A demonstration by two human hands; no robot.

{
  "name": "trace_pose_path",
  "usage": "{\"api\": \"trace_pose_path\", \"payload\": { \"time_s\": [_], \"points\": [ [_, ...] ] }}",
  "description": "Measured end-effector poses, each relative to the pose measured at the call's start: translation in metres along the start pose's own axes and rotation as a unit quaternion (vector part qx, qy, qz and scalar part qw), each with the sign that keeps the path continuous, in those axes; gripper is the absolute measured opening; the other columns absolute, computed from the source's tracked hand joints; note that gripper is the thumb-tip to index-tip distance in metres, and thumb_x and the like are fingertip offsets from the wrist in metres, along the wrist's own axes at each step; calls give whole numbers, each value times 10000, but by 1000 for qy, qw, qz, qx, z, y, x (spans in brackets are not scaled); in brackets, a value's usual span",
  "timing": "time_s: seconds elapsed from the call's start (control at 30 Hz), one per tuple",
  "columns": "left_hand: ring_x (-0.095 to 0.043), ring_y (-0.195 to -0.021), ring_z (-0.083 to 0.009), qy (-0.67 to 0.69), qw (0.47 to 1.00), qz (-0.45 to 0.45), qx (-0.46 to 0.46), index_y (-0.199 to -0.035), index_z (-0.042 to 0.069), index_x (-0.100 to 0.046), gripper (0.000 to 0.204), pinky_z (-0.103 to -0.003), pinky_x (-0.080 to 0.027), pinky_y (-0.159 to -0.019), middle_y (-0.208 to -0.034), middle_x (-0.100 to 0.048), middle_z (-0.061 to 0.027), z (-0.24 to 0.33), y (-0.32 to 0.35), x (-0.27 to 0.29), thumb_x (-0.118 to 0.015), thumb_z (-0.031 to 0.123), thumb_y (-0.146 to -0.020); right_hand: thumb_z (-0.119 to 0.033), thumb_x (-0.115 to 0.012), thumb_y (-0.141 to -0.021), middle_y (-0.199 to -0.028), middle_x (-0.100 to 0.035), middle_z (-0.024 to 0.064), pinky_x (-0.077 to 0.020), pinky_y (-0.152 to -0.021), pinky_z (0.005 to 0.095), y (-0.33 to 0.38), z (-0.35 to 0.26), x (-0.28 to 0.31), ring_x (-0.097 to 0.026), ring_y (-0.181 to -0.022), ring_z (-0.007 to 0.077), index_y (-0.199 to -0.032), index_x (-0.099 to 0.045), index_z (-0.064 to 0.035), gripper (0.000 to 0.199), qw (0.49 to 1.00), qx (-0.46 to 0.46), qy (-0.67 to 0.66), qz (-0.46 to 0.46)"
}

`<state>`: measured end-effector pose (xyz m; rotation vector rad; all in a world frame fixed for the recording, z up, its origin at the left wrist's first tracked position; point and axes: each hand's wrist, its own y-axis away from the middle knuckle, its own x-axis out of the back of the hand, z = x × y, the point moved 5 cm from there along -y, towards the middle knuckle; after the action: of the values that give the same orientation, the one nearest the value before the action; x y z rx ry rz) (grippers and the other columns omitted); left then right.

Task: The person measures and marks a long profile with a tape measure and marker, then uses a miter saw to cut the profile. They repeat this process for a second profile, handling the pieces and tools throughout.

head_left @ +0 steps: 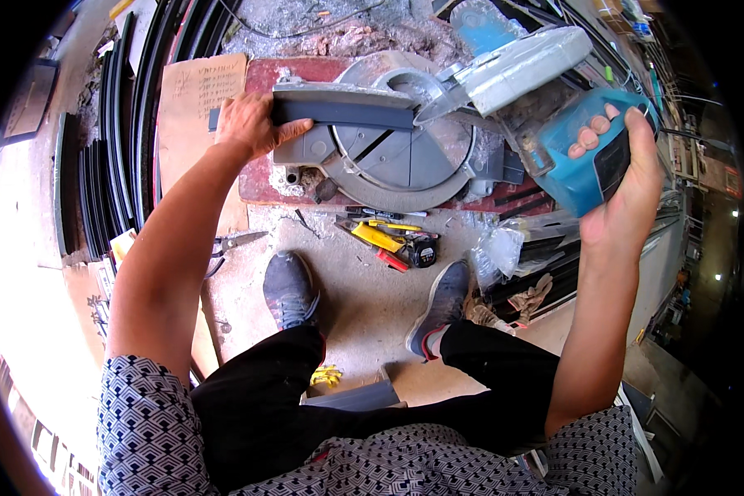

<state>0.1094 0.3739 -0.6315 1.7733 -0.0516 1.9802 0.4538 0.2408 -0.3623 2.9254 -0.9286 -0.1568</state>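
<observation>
My left hand [250, 128] presses a dark grey profile strip [347, 114] against the fence [339, 93] of a mitre saw. Its fingers lie over the strip and its thumb points right along it. The strip's short end sticks out left of the hand; its other end reaches the middle of the round saw table [405, 161]. My right hand [624, 178] is wrapped round the teal saw handle [566, 165], fingertips showing through the grip opening. The saw head with its pale guard [525, 70] is raised, tilted to the right above the table. The blade is hard to make out.
Black profiles [117, 165] stand bundled at the left beside a cardboard sheet [192, 107]. On the floor between saw and shoes lie a yellow cutter [378, 237], a tape measure [422, 250] and snips [238, 241]. Gloves [527, 299] and plastic wrapping [500, 252] lie at the right.
</observation>
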Motion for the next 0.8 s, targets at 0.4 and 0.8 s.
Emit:
{"api": "trace_pose_path", "payload": {
  "time_s": [0.4,0.8],
  "points": [
    [-616,-1215,-306,-11,1000,13,-9,-1255,80,-692,1045,-499,-378,-1049,-1181,-705,-132,-3,-1,-4,-476,976,-761,-246,-648,-967,-823,-583,70,-543,-624,398,42,22,-22,-610,-676,197,-1066,-576,-17,260,999,23,18,38],
    [-598,-1240,-308,5,1000,18,-8,-1293,63,-685,1064,-463,-351,-1094,-1185,-692,-149,-4,-2,-10,-477,968,-772,-239,-640,-997,-847,-564,60,-539,-609,393,74,53,-33,-584,-657,189,-1363,-453,-15,468,998,47,31,22]
  ]
}}
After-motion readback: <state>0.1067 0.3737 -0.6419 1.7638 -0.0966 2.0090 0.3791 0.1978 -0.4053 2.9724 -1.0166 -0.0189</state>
